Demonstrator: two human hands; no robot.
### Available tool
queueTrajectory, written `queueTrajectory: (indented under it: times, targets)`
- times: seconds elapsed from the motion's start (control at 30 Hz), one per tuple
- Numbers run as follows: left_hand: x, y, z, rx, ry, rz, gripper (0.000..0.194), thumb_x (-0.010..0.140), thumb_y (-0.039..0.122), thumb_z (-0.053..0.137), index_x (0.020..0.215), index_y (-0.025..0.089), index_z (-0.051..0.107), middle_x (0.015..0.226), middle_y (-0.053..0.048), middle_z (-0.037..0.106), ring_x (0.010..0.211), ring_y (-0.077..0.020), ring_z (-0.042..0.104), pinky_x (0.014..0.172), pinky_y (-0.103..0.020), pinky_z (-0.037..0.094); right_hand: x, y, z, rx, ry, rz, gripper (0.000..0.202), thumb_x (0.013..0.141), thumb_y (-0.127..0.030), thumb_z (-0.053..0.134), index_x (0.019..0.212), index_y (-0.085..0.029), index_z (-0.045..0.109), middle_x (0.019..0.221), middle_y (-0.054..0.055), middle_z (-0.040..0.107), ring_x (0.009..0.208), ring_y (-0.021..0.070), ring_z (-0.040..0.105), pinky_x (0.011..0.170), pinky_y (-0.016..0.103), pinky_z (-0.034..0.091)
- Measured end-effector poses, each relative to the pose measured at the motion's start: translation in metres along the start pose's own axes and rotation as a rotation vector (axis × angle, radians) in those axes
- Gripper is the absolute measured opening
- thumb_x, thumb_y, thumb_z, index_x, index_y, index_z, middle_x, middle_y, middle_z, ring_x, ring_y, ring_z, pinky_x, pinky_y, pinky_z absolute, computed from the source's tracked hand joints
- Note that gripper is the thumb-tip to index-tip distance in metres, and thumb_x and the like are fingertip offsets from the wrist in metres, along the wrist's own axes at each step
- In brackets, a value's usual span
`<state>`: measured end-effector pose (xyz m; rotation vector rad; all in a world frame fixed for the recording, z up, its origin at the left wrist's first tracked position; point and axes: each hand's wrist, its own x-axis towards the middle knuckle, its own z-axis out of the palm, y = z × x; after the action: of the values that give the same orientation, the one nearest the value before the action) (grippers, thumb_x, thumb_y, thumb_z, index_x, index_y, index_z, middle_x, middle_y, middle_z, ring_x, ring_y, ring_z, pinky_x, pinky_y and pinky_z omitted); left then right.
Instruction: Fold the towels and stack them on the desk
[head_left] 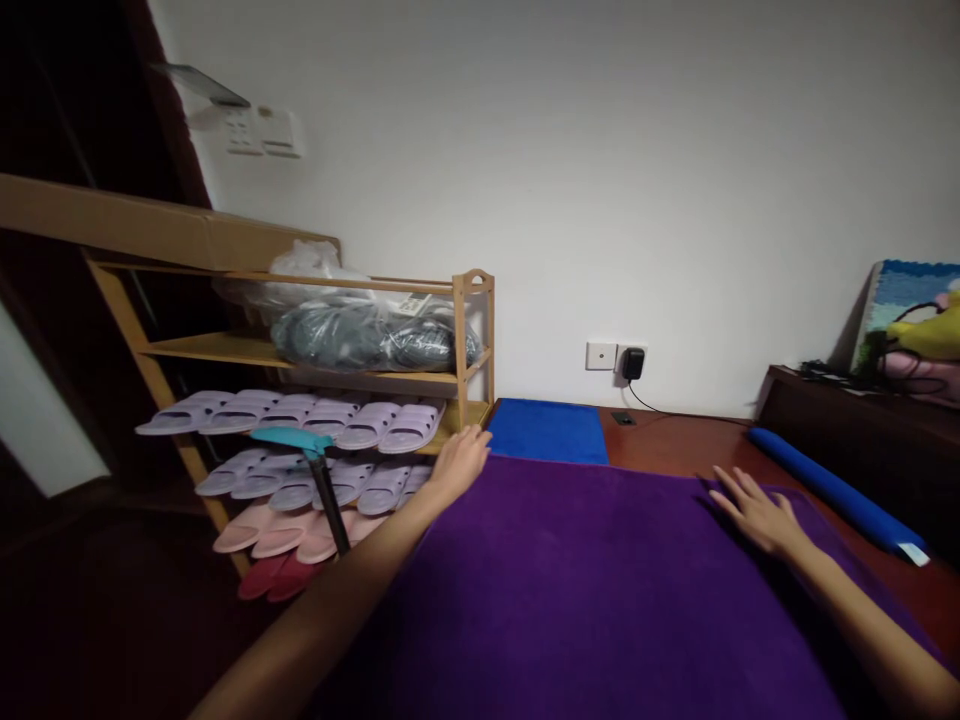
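Observation:
A wide purple cloth (600,580) lies spread over a reddish-brown wooden surface. My left hand (459,458) rests at its far left corner, beside the shoe rack, with fingers stretched forward. Farther right, my right hand (757,512) is over the cloth near its far right corner, palm down and fingers spread. A folded blue cloth (551,428) lies flat beyond the purple one, against the wall. At the right lies a rolled blue cloth (832,490) with a white tag.
On the left, a wooden shoe rack (461,340) bears several purple, pink and red slippers (360,425) and bagged items (360,335). A black-handled tool with a teal head (292,438) leans before it. A black charger (634,362) is plugged into the wall; its cable runs right.

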<state>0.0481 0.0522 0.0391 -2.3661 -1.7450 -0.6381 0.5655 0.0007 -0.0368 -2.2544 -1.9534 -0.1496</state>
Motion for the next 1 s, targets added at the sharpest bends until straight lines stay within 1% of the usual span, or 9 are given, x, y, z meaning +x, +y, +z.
queueTrajectory:
  times: [0.07,0.17,0.3,0.47,0.63,0.77,0.87,0.93,1.0]
  targets:
    - [-0.014,0.018,0.005,-0.021,-0.044,0.115,0.033,0.097,0.033,0.041,0.122,0.019,0.056,0.128,-0.008,0.055,0.122,-0.0232,0.046,0.104,-0.035,0.032,-0.003,-0.037,-0.004,0.070,-0.082,-0.071,0.072,0.086,-0.067,0.014,0.149,-0.032,0.016,0.154,0.004,0.018,0.141,0.0266,0.017,0.109,0.057,0.020]
    - [-0.036,0.035,0.016,-0.080,-0.220,0.207,0.052,0.096,0.046,0.035,0.140,0.018,0.040,0.149,-0.010,0.033,0.137,-0.0253,0.028,0.110,-0.043,0.025,-0.008,-0.080,-0.004,0.150,-0.162,-0.140,0.070,0.087,-0.068,0.013,0.148,-0.034,0.018,0.154,0.002,0.017,0.142,0.0226,0.014,0.110,0.055,0.018]
    - [-0.061,0.035,0.019,-0.123,-0.407,0.263,0.059,0.096,0.049,0.033,0.145,0.017,0.029,0.153,-0.011,0.021,0.141,-0.0262,0.018,0.111,-0.052,0.020,-0.012,-0.103,0.002,0.113,-0.163,-0.165,0.072,0.086,-0.070,0.016,0.146,-0.031,0.026,0.154,0.005,0.016,0.142,0.0227,0.012,0.110,0.056,0.014]
    - [-0.095,0.025,-0.015,-0.164,-0.235,0.416,0.042,0.099,0.028,0.033,0.140,0.027,0.039,0.149,-0.002,0.033,0.137,-0.0179,0.029,0.111,-0.042,0.029,-0.032,-0.110,-0.015,0.099,-0.036,-0.150,0.072,0.089,-0.066,0.017,0.148,-0.026,0.019,0.154,0.007,0.016,0.142,0.0225,0.011,0.111,0.055,0.014]
    - [-0.155,0.018,-0.054,-0.148,-0.147,0.480,0.053,0.097,0.029,0.041,0.147,0.033,0.023,0.148,0.002,0.033,0.133,-0.0181,0.037,0.109,-0.039,0.034,-0.122,-0.130,-0.050,0.225,-0.155,-0.317,0.061,0.091,-0.062,0.019,0.147,-0.038,0.011,0.154,-0.002,0.010,0.141,0.0222,0.010,0.111,0.056,0.015]
    - [-0.188,0.011,-0.053,-0.092,-0.184,0.481,0.060,0.096,0.030,0.043,0.149,0.030,0.014,0.149,-0.001,0.030,0.134,-0.0211,0.034,0.107,-0.042,0.036,-0.197,-0.154,-0.056,0.203,-0.172,-0.474,0.061,0.090,-0.059,0.031,0.145,-0.042,0.012,0.152,-0.004,0.012,0.139,0.0254,0.017,0.110,0.054,0.023]
    - [-0.194,0.006,-0.044,-0.088,-0.222,0.492,0.060,0.095,0.034,0.046,0.148,0.030,0.018,0.149,-0.002,0.032,0.135,-0.0231,0.034,0.106,-0.046,0.035,-0.221,-0.162,-0.051,0.178,-0.094,-0.499,0.063,0.088,-0.057,0.037,0.145,-0.042,0.015,0.150,-0.004,0.020,0.136,0.0271,0.028,0.108,0.049,0.033]
    - [-0.195,0.003,-0.042,-0.108,-0.210,0.496,0.057,0.094,0.034,0.048,0.146,0.032,0.026,0.147,-0.002,0.035,0.134,-0.0232,0.036,0.106,-0.045,0.036,-0.225,-0.151,-0.048,0.170,0.002,-0.497,0.066,0.087,-0.055,0.039,0.146,-0.043,0.012,0.149,-0.007,0.025,0.134,0.0256,0.032,0.107,0.046,0.036]
    - [-0.198,-0.002,-0.042,-0.135,-0.154,0.466,0.051,0.093,0.033,0.049,0.142,0.033,0.034,0.146,-0.001,0.038,0.132,-0.0228,0.039,0.105,-0.043,0.039,-0.227,-0.120,-0.045,0.170,0.171,-0.423,0.067,0.087,-0.052,0.037,0.147,-0.043,0.008,0.148,-0.007,0.028,0.134,0.0237,0.032,0.106,0.046,0.037]
